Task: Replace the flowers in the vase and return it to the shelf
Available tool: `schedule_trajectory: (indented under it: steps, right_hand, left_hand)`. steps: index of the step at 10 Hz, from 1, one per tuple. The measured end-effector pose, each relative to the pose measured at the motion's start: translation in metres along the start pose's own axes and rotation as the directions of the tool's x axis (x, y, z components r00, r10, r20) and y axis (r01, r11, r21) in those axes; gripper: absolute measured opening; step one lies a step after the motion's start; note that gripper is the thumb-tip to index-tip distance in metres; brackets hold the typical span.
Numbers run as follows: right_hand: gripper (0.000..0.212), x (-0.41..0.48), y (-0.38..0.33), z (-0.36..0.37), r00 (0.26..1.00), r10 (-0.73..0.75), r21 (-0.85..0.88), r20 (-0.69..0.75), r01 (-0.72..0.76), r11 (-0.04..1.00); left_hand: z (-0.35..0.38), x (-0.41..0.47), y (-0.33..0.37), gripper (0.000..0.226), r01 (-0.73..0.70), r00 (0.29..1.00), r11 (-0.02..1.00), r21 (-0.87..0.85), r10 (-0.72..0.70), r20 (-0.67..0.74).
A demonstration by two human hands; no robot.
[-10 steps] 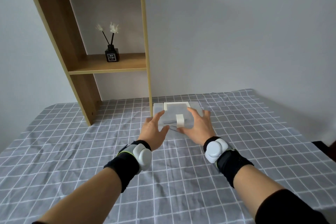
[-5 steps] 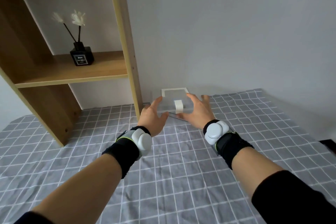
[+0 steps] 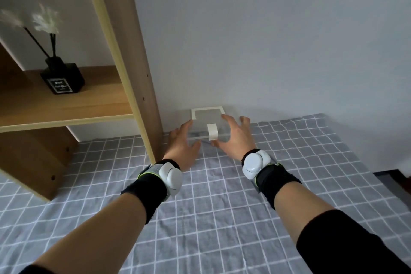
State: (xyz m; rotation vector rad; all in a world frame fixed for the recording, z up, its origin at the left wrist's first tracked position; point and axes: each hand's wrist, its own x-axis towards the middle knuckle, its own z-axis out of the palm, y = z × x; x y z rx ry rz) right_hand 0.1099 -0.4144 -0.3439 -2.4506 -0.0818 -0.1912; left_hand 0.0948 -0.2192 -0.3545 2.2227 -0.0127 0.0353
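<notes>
A small black square vase with a label stands on the wooden shelf board at the left. Two white feathery flowers on dark stems stick out of it. A clear plastic box with a white latch sits on the checked cloth near the wall, right of the shelf's upright. My left hand presses its left side. My right hand clasps its right side, fingers over the lid. Dark thin shapes show dimly inside the box.
The shelf's wooden upright stands just left of my left hand. The grey checked cloth covers the table up to the white wall. The table's right edge drops off to a dark floor.
The view has moved forward and nearer to the shelf and box, so both look larger. My hands stay on the two sides of the clear box.
</notes>
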Motion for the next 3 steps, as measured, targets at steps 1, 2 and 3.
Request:
schedule_trajectory:
  steps: [1,2,3]
  right_hand:
    - [0.093,0.003,-0.004,-0.007,0.998,0.017,-0.053,0.059,-0.014,0.999]
    - [0.094,-0.001,-0.014,-0.022,0.985,0.054,-0.117,0.161,-0.035,0.992]
    - [0.095,-0.002,-0.031,-0.041,0.968,0.103,-0.201,0.228,-0.056,0.978]
  left_hand:
    - [-0.005,0.009,0.004,0.071,0.069,0.996,0.997,0.044,-0.071,0.060]
    - [-0.010,0.006,0.013,0.081,0.119,0.979,0.975,0.190,-0.147,0.139]
    - [-0.020,-0.002,0.025,0.094,0.196,0.951,0.947,0.254,-0.246,0.185]
